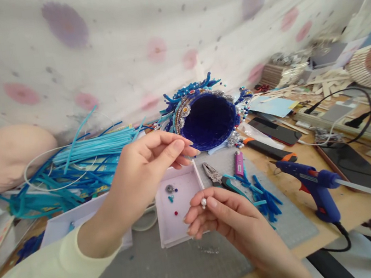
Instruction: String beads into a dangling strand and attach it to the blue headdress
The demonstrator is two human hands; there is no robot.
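Observation:
My right hand (pixel 219 215) pinches a small white pearl bead (pixel 203 202) between thumb and forefinger, just above the near right corner of a shallow white tray (pixel 171 227). My left hand (pixel 147 165) hovers over the tray with thumb and fingertips pressed together; whether something thin is between them I cannot tell. A few loose beads (pixel 171 197) lie in the tray. Behind the hands a dark blue beaded headpiece (pixel 205 117) lies on its side, its hollow facing me.
Pliers (pixel 217 177), a pink lighter (pixel 238 163), blue strip scraps (pixel 264 197) and a blue glue gun (pixel 314 185) lie right of the tray. Long blue strips (pixel 80 161) and a mannequin head (pixel 3 157) are at left. A phone (pixel 275 130), cables and clutter fill the right.

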